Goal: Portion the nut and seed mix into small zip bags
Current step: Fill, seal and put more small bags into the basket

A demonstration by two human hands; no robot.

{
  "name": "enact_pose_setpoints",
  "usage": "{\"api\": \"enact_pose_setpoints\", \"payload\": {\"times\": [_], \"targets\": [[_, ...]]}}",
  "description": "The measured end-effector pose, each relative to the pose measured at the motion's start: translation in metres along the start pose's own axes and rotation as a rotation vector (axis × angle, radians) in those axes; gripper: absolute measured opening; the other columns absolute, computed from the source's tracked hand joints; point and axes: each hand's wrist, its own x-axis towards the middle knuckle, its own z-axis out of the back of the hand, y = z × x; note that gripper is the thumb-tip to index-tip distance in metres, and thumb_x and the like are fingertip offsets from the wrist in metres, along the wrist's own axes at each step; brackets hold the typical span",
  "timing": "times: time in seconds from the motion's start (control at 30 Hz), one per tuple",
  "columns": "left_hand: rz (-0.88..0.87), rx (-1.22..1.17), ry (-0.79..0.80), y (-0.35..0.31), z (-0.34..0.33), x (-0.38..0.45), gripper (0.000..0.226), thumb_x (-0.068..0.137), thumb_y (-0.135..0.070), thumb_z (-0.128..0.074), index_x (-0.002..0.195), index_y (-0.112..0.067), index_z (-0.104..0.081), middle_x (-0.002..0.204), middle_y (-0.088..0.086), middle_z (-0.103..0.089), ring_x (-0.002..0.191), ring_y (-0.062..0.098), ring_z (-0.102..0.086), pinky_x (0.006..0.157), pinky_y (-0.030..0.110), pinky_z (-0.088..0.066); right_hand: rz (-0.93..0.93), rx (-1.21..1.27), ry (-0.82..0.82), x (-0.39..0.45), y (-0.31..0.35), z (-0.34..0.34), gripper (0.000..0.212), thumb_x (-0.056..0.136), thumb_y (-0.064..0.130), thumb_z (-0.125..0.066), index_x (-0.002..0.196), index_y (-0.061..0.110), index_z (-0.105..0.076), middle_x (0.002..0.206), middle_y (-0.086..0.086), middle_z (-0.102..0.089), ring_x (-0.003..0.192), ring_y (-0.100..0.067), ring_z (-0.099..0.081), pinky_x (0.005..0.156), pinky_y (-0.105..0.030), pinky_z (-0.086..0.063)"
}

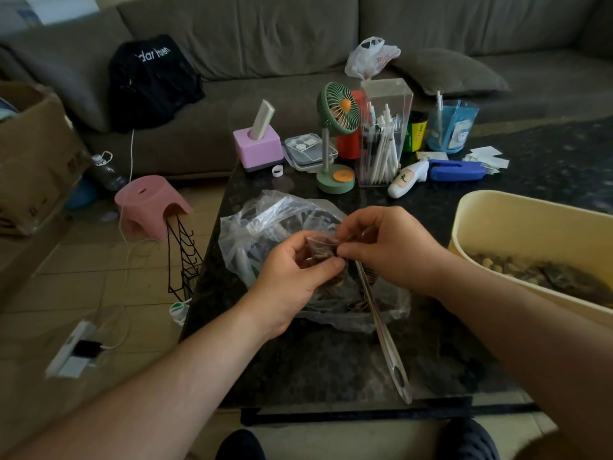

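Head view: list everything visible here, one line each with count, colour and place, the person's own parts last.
small zip bag: one, clear, partly filled, pinched between both hands
large plastic bag: one, clear, on table under the hands
metal spoon: one, silver, lying on table, handle toward the person
tub: one, cream, table right, holds nut and seed mix
table: one, dark stone
desk fan: one, green, table centre
pen box: one, clear, right of fan
pink block: one, left of fan
blue cup: one, table back right
stool: one, pink, floor left
sofa: one, grey, behind
cardboard box: one, brown, far left
left hand: one, fingers pinching the bag
right hand: one, fingers pinching the bag top
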Motion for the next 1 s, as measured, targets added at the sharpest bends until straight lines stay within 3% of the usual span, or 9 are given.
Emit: {"api": "enact_pose_setpoints", "payload": {"times": [0.2,0.33,0.5,0.7,0.77,0.9,1.0], "targets": [[-0.003,-0.013,0.021,-0.004,-0.003,-0.002,0.029,0.088,-0.001,-0.078,0.111,-0.017,-0.075,0.102,0.002,-0.08,0.096,0.015,-0.076,0.081,0.025,-0.06,0.078,-0.032,0.029,0.001,0.0,0.0,0.024,0.095,0.016,-0.073,0.099,0.039,-0.078,0.101,0.013,-0.061,0.093,0.001,-0.06,0.08,-0.01,-0.044],[0.034,-0.074,0.028,-0.009,-0.004,-0.004,0.03,0.091,-0.018,-0.075,0.121,-0.021,-0.072,0.107,0.005,-0.08,0.102,0.022,-0.076,0.085,0.038,-0.064,0.071,-0.027,-0.013,0.0,0.002,0.0,0.021,0.095,0.019,-0.074,0.1,0.039,-0.076,0.1,0.014,-0.063,0.094,-0.003,-0.063,0.085,-0.023,-0.053],[0.034,-0.128,-0.016,-0.012,-0.002,-0.003,0.02,0.1,-0.017,-0.066,0.12,-0.02,-0.068,0.099,0.007,-0.08,0.095,0.027,-0.077,0.089,0.056,-0.062,0.053,-0.009,-0.018,-0.001,0.004,0.006,0.022,0.088,0.025,-0.082,0.092,0.043,-0.071,0.095,0.013,-0.069,0.088,0.0,-0.066,0.079,-0.022,-0.057],[0.038,-0.235,-0.038,-0.016,-0.007,-0.003,0.02,0.102,-0.01,-0.063,0.122,-0.011,-0.06,0.106,0.012,-0.078,0.097,0.028,-0.077,0.081,0.049,-0.067,0.053,-0.016,-0.129,0.0,0.002,0.002,0.02,0.085,0.023,-0.084,0.09,0.035,-0.069,0.085,0.013,-0.07,0.083,0.002,-0.065,0.071,-0.012,-0.051],[0.047,-0.231,-0.04,-0.015,-0.007,-0.003,0.018,0.102,-0.011,-0.063,0.119,-0.01,-0.06,0.106,0.013,-0.078,0.097,0.028,-0.077,0.082,0.051,-0.066,0.048,-0.041,-0.099,-0.001,0.003,0.002,0.019,0.089,0.021,-0.081,0.09,0.036,-0.069,0.086,0.014,-0.07,0.084,0.004,-0.065,0.071,-0.011,-0.049],[0.063,-0.208,-0.054,-0.012,-0.009,-0.004,0.011,0.102,-0.014,-0.064,0.113,-0.012,-0.062,0.099,0.008,-0.079,0.095,0.027,-0.077,0.083,0.05,-0.066,0.065,-0.102,-0.006,-0.001,0.006,0.003,0.015,0.098,0.018,-0.07,0.101,0.033,-0.073,0.1,0.014,-0.064,0.091,-0.001,-0.062,0.075,-0.013,-0.048],[0.054,-0.151,-0.083,-0.009,-0.008,-0.001,0.005,0.103,-0.016,-0.065,0.107,-0.014,-0.066,0.096,0.002,-0.079,0.098,0.025,-0.077,0.091,0.047,-0.063,0.057,-0.08,-0.024,-0.001,0.006,0.003,0.015,0.097,0.019,-0.071,0.098,0.033,-0.076,0.1,0.011,-0.063,0.092,-0.005,-0.063,0.081,-0.021,-0.052]]}}
